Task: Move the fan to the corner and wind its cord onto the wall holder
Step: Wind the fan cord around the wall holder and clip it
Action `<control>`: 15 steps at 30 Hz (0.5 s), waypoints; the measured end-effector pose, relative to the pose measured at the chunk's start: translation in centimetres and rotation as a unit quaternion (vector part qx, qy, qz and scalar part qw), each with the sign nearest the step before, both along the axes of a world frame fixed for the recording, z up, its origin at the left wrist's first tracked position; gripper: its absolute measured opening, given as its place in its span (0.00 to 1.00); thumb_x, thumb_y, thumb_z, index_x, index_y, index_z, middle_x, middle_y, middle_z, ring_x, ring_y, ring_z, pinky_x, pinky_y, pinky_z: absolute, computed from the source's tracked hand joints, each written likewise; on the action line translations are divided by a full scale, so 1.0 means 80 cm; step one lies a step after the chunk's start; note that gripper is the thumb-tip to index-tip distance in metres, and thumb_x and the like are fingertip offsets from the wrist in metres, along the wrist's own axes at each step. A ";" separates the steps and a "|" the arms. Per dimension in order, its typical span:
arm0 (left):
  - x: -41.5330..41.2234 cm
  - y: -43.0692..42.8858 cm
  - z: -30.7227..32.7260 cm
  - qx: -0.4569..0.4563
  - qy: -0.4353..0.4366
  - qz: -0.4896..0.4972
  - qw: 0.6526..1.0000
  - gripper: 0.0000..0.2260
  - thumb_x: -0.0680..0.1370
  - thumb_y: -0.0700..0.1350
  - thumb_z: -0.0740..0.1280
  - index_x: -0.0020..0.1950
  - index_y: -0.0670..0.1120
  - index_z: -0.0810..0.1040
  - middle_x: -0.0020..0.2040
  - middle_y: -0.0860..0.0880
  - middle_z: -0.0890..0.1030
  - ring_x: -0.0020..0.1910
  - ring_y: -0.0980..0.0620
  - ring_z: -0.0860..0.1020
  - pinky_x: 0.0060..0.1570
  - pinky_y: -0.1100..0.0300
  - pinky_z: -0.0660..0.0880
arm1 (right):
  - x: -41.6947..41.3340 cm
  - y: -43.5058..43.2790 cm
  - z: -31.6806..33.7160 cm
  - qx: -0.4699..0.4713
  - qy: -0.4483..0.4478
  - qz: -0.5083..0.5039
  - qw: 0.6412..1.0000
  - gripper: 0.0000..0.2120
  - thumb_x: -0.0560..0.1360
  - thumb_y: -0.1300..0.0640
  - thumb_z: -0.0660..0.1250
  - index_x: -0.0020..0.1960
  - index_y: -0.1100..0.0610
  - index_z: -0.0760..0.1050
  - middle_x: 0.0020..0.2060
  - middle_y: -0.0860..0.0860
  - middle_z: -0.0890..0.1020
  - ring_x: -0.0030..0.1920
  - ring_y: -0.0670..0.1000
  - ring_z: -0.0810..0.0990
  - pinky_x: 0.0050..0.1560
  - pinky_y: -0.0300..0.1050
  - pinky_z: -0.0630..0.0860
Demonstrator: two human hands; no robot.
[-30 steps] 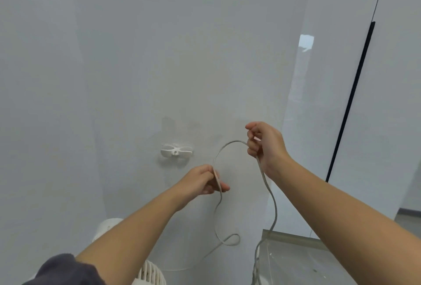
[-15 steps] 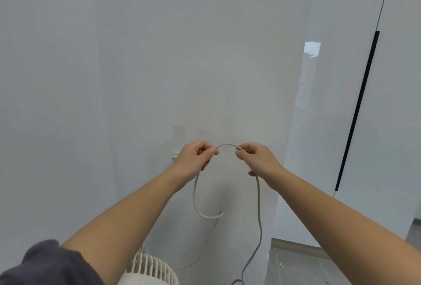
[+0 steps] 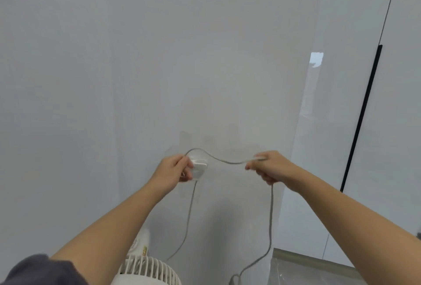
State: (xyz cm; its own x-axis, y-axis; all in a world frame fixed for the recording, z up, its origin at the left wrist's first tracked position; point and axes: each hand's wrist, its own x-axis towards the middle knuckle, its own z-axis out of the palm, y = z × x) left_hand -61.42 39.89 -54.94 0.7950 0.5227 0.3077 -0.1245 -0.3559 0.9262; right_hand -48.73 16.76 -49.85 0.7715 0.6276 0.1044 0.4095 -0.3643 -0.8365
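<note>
A white fan (image 3: pixel 145 268) stands at the bottom of the view, below my left forearm, against the pale wall. Its grey cord (image 3: pixel 224 161) runs up from the fan to my left hand (image 3: pixel 174 172), arches across to my right hand (image 3: pixel 270 166), then hangs down toward the floor. My left hand pinches the cord right at the white wall holder (image 3: pixel 198 169), which it partly covers. My right hand grips the cord about a forearm's length to the right of the holder.
A glossy white panel with a black vertical strip (image 3: pixel 362 116) stands to the right. A clear plastic-covered surface (image 3: pixel 303 268) lies at the bottom right. The cord's far end drops to a grey plug (image 3: pixel 234 279) near the floor.
My hands have moved apart. The left hand has carried the cord to the wall holder and the right has pulled its part rightward, so the tight arch has flattened out.
</note>
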 end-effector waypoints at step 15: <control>0.033 0.007 0.041 0.164 0.024 -0.019 0.986 0.10 0.78 0.44 0.64 0.39 0.46 0.81 0.29 0.49 0.75 0.29 0.53 0.73 0.39 0.57 0.74 | -0.012 0.081 0.009 0.100 0.042 0.056 0.993 0.14 0.81 0.56 0.58 0.39 0.58 0.74 0.25 0.48 0.63 0.23 0.46 0.59 0.24 0.37 0.56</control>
